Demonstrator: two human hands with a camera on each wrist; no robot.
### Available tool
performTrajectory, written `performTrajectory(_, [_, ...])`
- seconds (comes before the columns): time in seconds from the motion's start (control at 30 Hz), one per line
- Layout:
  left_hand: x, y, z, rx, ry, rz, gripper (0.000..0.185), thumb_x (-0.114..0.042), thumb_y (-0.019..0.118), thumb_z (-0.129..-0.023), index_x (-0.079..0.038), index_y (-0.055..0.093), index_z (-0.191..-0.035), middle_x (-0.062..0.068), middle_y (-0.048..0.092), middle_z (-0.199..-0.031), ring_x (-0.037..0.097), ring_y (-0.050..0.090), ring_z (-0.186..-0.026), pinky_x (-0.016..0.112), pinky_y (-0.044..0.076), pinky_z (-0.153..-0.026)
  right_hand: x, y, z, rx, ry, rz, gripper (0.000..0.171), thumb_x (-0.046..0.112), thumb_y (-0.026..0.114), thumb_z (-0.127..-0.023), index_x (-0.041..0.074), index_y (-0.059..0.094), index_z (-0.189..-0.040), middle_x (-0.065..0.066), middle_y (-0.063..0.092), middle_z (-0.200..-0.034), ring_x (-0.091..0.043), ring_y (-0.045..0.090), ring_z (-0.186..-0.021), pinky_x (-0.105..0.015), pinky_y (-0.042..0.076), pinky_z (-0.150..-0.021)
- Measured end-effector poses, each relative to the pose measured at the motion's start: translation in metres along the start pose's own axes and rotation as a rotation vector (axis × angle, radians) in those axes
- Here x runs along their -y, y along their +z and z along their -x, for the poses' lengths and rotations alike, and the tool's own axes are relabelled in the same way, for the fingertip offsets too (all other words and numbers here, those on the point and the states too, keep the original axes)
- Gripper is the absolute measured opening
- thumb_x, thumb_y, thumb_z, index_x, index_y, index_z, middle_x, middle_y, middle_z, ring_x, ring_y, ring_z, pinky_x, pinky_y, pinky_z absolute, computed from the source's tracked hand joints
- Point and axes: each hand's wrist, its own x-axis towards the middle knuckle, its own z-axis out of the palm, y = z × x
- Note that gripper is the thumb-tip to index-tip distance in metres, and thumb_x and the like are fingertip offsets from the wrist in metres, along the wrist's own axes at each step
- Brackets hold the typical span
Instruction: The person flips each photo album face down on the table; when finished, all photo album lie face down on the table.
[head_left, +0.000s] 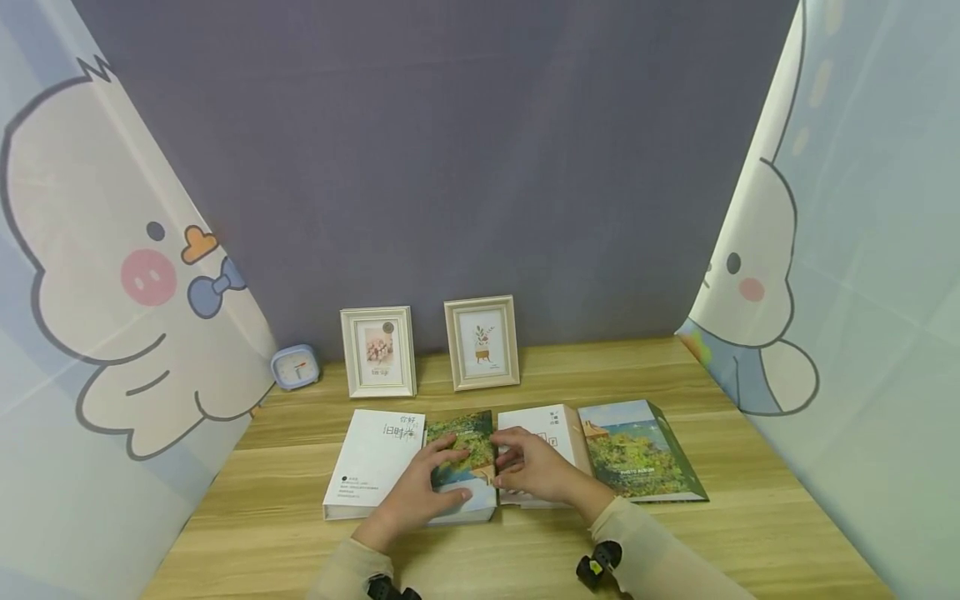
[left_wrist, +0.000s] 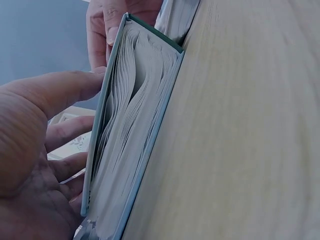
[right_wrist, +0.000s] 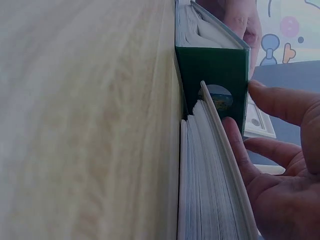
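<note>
A photo album with a painted landscape cover [head_left: 468,425] lies flat on the table, its dark green spine [right_wrist: 192,65] facing right. My left hand [head_left: 423,485] rests on its cover with the fingers spread; thumb and fingers lie along the cover in the left wrist view, beside the album's pages [left_wrist: 135,100]. At the spine side, my right hand [head_left: 536,467] touches the album's edge with thumb and fingertips, fingers loosely bent. Left of it lies a white album [head_left: 367,467]. Partly under my right hand is another white album [head_left: 525,419] with a peach spine.
A second landscape photo album [head_left: 633,450] lies at the right end of the row. Behind stand two picture frames [head_left: 348,350] [head_left: 450,342] and a small blue clock [head_left: 296,367]. A grey curtain [head_left: 450,167] closes the back of the wooden table [head_left: 255,533].
</note>
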Motion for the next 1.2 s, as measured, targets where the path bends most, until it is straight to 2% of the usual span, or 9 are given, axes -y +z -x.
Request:
performTrajectory(0.37, [-0.0039, 0.0046, -0.0033, 0.011, 0.018, -0.031, 0.060, -0.041, 0.081, -0.092, -0.011, 0.064, -0.142, 0.019, 0.036, -0.164, 0.050, 0.031, -0.149, 0.073, 0.034, -0.112, -0.0023, -0.0023, -0.0006, -0.021, -0.002, 0.037, 0.070, 0.006, 0.082, -0.092, -0.004, 0.048, -0.153, -0.019, 0.043, -0.154, -0.032, 0.065, -0.113, -0.030, 0.062, -0.083])
performTrajectory(0.77, [-0.0068, 0.0083, -0.0042, 0.025, 0.022, -0.062, 0.061, -0.043, 0.081, -0.092, -0.013, 0.063, -0.142, 0.018, 0.036, -0.164, 0.048, 0.033, -0.148, 0.072, 0.035, -0.112, -0.0048, -0.0083, 0.0010, -0.034, -0.026, 0.090, 0.061, 0.005, 0.077, -0.096, -0.009, 0.051, -0.149, -0.023, 0.048, -0.150, -0.035, 0.065, -0.115, -0.029, 0.061, -0.081])
performTrajectory(1.0, [-0.0054, 0.0093, -0.0036, 0.017, 0.025, -0.049, 0.060, -0.043, 0.081, -0.092, -0.014, 0.063, -0.142, 0.018, 0.036, -0.164, 0.049, 0.032, -0.149, 0.072, 0.034, -0.113, -0.0043, -0.0082, 0.0011, -0.023, -0.009, 0.057, 0.060, 0.005, 0.074, -0.098, -0.009, 0.049, -0.150, -0.021, 0.051, -0.144, -0.032, 0.068, -0.109, -0.037, 0.064, -0.072])
performTrajectory(1.2, [-0.0079, 0.0066, -0.0021, -0.009, 0.026, -0.005, 0.057, -0.039, 0.082, -0.092, -0.013, 0.065, -0.140, 0.017, 0.039, -0.163, 0.048, 0.035, -0.148, 0.072, 0.033, -0.113, -0.0028, -0.0097, 0.0016, -0.015, -0.019, 0.084, 0.060, 0.007, 0.074, -0.098, -0.008, 0.049, -0.150, -0.022, 0.049, -0.147, -0.033, 0.067, -0.111, -0.032, 0.063, -0.077])
